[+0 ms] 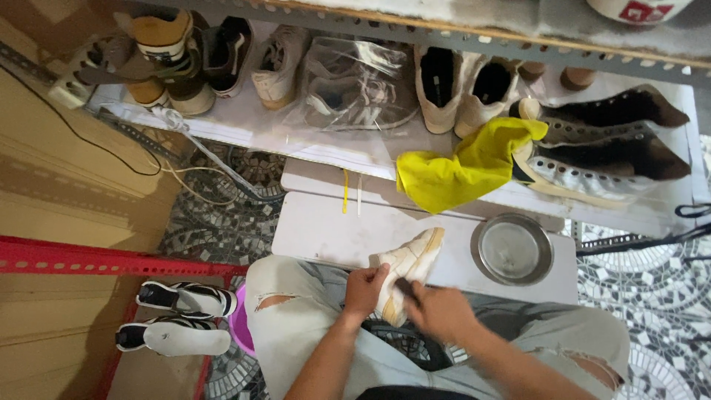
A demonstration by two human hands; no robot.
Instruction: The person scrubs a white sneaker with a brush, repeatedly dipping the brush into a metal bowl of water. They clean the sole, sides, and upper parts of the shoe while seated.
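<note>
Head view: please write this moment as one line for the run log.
left hand: holds cream sneaker | right hand: on sneaker, motion-blurred | metal bowl beside, on white board | yellow cloth on shelf

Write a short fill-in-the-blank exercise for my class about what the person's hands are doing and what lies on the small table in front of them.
1. The left hand holds a cream-white ______ over the table's near edge.
2. Right of the right hand, a round ______ bowl sits on the white table.
3. A cloth of ______ colour hangs from the shelf above the table.

Missing words: shoe; metal; yellow
</note>
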